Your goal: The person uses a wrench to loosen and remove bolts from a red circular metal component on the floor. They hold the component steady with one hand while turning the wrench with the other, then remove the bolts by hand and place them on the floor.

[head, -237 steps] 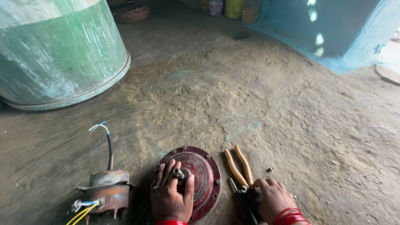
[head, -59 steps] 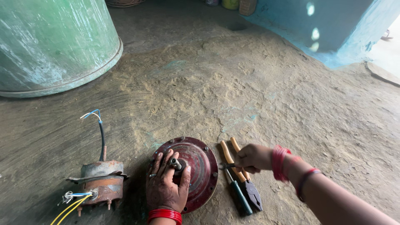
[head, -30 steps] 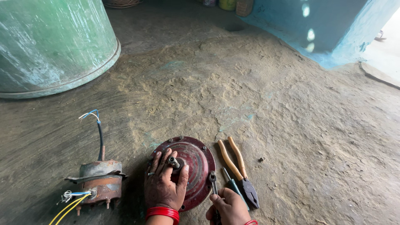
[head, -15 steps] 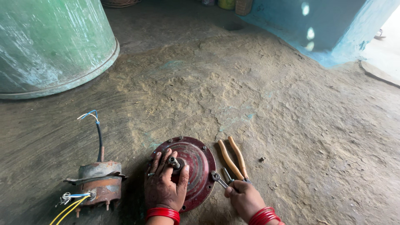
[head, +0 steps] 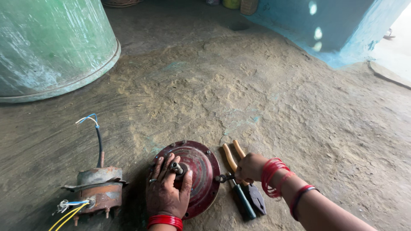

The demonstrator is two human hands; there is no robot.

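A round dark-red metal motor cover (head: 201, 162) lies flat on the dirt floor. My left hand (head: 168, 188) presses down on it, fingers spread around the short metal shaft (head: 177, 167) at its centre. My right hand (head: 249, 166) holds a small metal tool (head: 222, 178) whose tip meets the cover's right rim. Under that hand lie pliers with orange handles (head: 233, 155) and a dark-handled screwdriver (head: 242, 200).
A rusty motor core (head: 97, 188) with yellow, blue and white wires sits to the left. A large green drum (head: 51, 45) stands at the back left. A blue wall (head: 342, 25) rises at the back right.
My right hand came up from the bottom edge, took the small tool and brought it to the cover's right rim. My left hand stayed on the cover.
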